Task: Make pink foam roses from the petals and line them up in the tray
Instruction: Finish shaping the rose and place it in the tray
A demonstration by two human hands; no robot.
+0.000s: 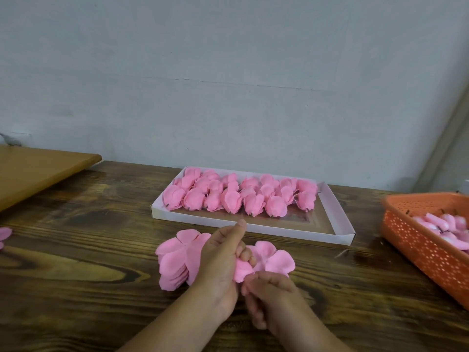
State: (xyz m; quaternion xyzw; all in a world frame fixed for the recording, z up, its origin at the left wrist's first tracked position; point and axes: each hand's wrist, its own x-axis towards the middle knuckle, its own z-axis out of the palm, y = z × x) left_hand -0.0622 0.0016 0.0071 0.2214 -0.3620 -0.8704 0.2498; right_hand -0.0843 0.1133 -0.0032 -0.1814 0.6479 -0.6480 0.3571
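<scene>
Working close to the body, two bare hands are meeting over a dark wooden tabletop (76,288). The left hand (218,260) is curling its fingers around a thick stack of pink foam petals (173,262), thumb pointing up. The right hand (269,288), just below and beside it, is pinching the edge of a single flower-shaped petal layer (271,257), apparently peeling it from the stack. The foam is looking very light, soft and thin, likely to crease or tear, so taking hold gently near the petal centres seems wisest. Each piece is showing smooth, rounded, matte pink lobes. Farther back, a shallow white cardboard tray (340,224) is lying on the tabletop, holding finished roses (238,194) lined up in rows along its far side, with its near strip unfilled. At the right edge, an orange perforated basket (421,247) is holding more pink pieces. A pale wall (228,72) is rising behind.
</scene>
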